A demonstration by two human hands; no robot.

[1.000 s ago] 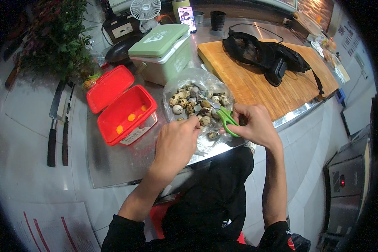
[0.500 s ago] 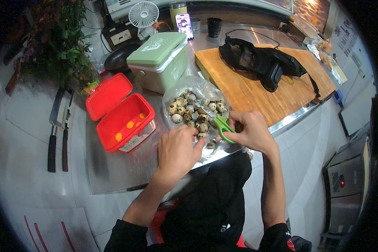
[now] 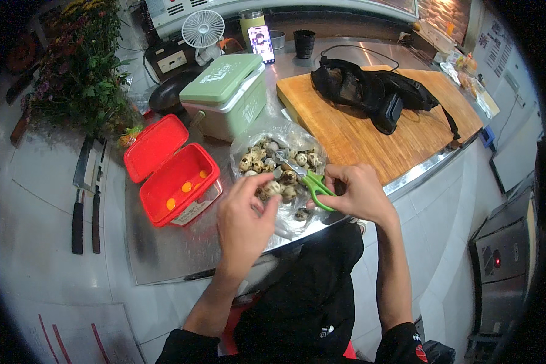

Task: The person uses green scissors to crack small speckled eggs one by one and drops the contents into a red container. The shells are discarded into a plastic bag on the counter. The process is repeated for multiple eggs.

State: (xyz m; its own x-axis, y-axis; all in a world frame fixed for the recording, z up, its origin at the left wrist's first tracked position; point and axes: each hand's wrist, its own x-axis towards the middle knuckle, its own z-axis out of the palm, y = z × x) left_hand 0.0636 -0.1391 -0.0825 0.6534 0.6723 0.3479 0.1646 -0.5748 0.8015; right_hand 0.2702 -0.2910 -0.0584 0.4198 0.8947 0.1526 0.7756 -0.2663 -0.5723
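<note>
"What does each hand have?"

"The left hand [image 3: 246, 215] is curled, finger and thumb parted only by the speckled egg [image 3: 273, 188] that they seem to pinch. The right hand [image 3: 359, 191] is wrapped around the handles of the green scissors [image 3: 307, 178]."

"And how do egg and blades lie?"

"The scissors' long axis slants from the right hand, near right, to the tips, far left — across the heaped eggs in the clear bag [image 3: 249, 134]. The held egg is on the near left side of the blades (whether they're spread, I can't tell)."

"Which hand is nearer the red box [image 3: 176, 176]?"

"The left — that box, with yolks [image 3: 187, 187] inside, stands to its left and a bit farther off, on the metal table [image 3: 158, 255]. The right hand is well apart from it, near the chopping board [image 3: 370, 145]."
</note>
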